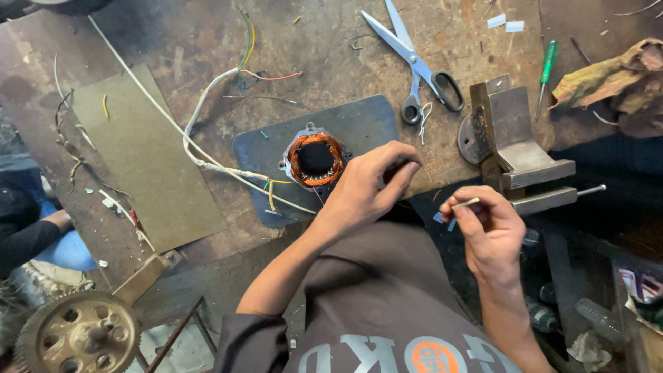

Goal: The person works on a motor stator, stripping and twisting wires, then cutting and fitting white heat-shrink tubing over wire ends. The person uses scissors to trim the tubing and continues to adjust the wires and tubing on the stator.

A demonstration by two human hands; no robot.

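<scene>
The tabletop is scarred, dark wood, and it runs out of sight at the top and left. A flat olive sheet of board lies on its left part. Bottom left, a rusty gear wheel is partly cut off by the edge. At the left edge another person's dark sleeve comes in; the rest of them is hidden.

A steel bench vise stands at the tabletop's right edge, its handle bar poking out to the right. Beyond it a crumpled brown rag lies at the far right, half out of view. A dark metal plate sits mid-tabletop, and on it rests the motor stator, a ring of copper winding in a grey frame, with white sleeved wires trailing off to the left.

The left hand is curled just right of the stator, fingertips pinched together; what it pinches I cannot make out. The right hand hangs off the tabletop's edge, closed on a thin pale strip between thumb and forefinger.

Scissors lie open near the top, a green-handled screwdriver to their right. Two small white paper slips lie at the top edge. Down at the bottom right, small bottles and packets are too dim to tell.
</scene>
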